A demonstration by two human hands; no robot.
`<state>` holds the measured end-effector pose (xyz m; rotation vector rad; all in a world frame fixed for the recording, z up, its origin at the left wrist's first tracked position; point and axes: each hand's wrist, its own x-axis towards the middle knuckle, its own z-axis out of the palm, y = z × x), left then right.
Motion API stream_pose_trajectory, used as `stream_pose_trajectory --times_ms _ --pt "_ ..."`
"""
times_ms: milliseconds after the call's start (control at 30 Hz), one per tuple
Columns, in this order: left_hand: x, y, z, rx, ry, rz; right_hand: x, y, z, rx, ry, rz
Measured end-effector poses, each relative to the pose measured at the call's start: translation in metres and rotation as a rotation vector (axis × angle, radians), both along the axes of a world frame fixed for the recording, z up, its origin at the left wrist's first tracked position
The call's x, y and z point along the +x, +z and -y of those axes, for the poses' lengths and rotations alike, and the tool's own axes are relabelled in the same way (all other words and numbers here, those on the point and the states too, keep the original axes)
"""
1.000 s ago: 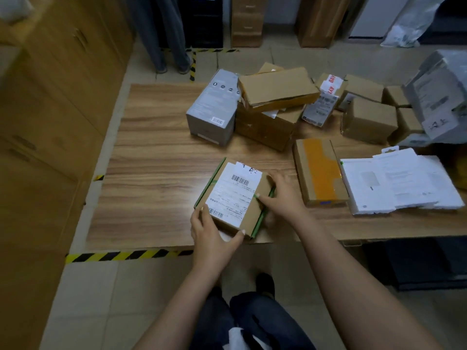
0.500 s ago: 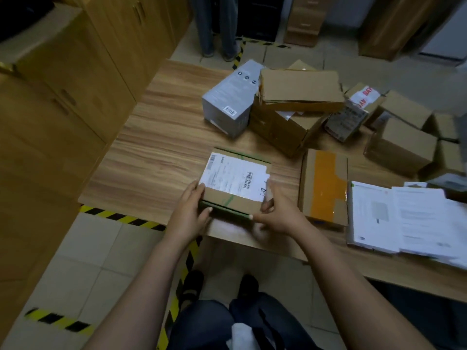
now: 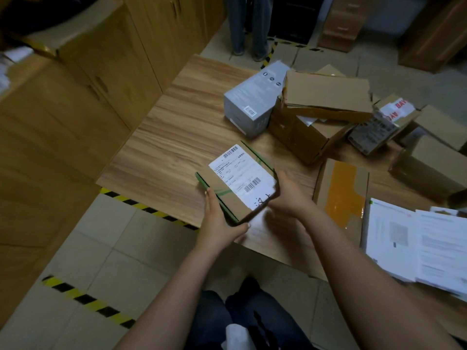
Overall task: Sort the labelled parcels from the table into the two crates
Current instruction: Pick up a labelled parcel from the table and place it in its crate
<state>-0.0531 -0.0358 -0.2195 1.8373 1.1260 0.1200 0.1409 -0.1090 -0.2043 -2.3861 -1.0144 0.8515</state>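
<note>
1. At near edge of worktop (image 3: 177, 137): labelled parcel (image 3: 240, 183), label up, near corner out past the edge.
2. Left hand (image 3: 219, 223) curled round near-left side; right hand (image 3: 285, 198) gripping the opposite right end. Both in contact, neither nearer.
3. Long axis seemingly diagonal, far-left to near-right; handwritten end of label pointing near-right.
4. No crates in view; carry direction undecided from here.

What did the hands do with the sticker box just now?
The left hand and the right hand kept gripping the labelled parcel, turned it clockwise and drew it over the near edge of the table. The grey box, orange-taped box and papers stayed put.
</note>
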Motion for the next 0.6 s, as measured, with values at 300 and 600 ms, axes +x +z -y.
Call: stream_pose_trajectory --times_ms 300,600 --pt "-0.010 0.003 -0.066 0.031 -0.112 0.009 -0.038 -0.013 0.026 0.004 -0.070 -0.220" --pt "-0.018 -0.006 -0.080 -0.032 -0.130 0.147 -0.054 0.009 0.012 0.266 -0.207 -0.246"
